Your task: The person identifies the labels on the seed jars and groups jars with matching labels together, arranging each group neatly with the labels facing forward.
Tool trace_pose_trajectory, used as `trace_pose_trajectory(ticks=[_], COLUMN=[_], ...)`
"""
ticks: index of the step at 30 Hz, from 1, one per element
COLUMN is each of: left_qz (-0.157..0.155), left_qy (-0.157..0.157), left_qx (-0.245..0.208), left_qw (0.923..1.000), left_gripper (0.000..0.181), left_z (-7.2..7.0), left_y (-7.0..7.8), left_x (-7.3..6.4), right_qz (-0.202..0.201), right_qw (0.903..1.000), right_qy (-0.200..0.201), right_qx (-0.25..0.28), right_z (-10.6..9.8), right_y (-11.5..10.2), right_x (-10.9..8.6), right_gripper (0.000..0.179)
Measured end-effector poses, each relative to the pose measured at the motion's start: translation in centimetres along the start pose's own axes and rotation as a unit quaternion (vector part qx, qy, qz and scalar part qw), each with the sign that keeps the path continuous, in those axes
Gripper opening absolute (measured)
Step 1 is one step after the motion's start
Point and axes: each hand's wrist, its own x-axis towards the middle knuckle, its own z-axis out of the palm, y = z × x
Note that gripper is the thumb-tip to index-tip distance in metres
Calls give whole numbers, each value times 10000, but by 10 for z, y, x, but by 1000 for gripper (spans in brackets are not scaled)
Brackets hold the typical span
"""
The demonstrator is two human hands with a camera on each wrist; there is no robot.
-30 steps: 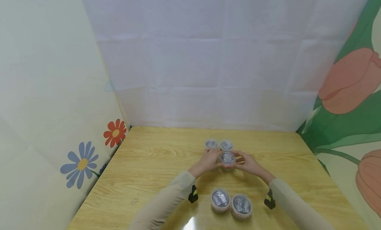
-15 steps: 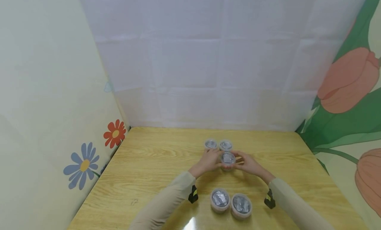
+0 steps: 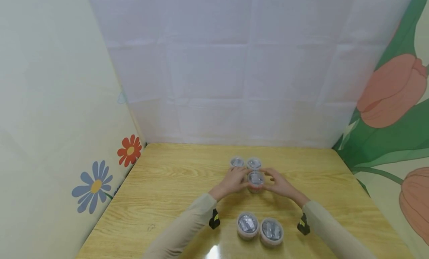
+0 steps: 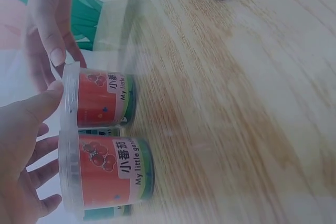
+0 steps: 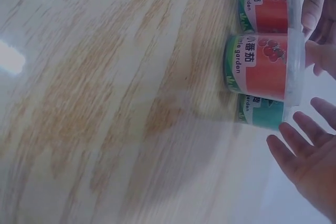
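In the head view a lidded plastic cup (image 3: 256, 178) stands on the table between my two hands. Its red tomato label faces me. The thumb of my left hand (image 3: 234, 180) touches the lid edge, while the fingers spread beside a second red-labelled cup (image 4: 113, 169), mostly hidden by that hand from above. My right hand (image 3: 280, 183) is on the other side, its thumb at the lid and its fingers loosely spread. Behind stand two more lidded cups, one at the back left (image 3: 237, 161) and one at the back right (image 3: 254, 163); a teal label (image 5: 264, 112) shows in the right wrist view.
Nearer to me, two lidded cups stand side by side, the left one (image 3: 248, 226) and the right one (image 3: 272, 232). White cloth (image 3: 218, 84) hangs beyond the wooden table's (image 3: 174, 180) far edge. Flower-patterned cloth covers both sides.
Around the cup, both hands have loosened and drawn slightly apart. More of the cup's front shows between the thumbs. The cups have stayed in place.
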Motion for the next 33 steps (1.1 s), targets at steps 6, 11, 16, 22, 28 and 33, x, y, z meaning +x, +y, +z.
trace_pose_trajectory(ticks=[6, 11, 16, 22, 28, 33], left_qz=[226, 405, 483, 645, 881, 948], left_qy=[138, 277, 349, 347, 452, 511], left_qx=[-190, -298, -339, -518, -560, -557], left_qw=[9995, 9984, 9976, 9960, 9935, 9926], left_gripper=[59, 60, 61, 57, 53, 51], left_z=[-4, -5, -8, -12, -14, -16], left_y=[-3, -6, -8, -10, -13, -15], left_x=[-5, -7, -11, -16, -21, -26], right_qz=[-277, -532, -684, -778, -792, -929], right_qw=[9992, 9979, 9968, 9962, 9963, 9952], right_qy=[181, 206, 187, 119, 90, 98], right_qx=[-216, -316, -372, -368, -307, -287], right_z=[0, -1, -2, -2, -1, 1], right_y=[-3, -8, -12, -17, -23, -25], right_x=[1, 1, 1, 1, -1, -2], right_gripper=[62, 61, 62, 61, 58, 58])
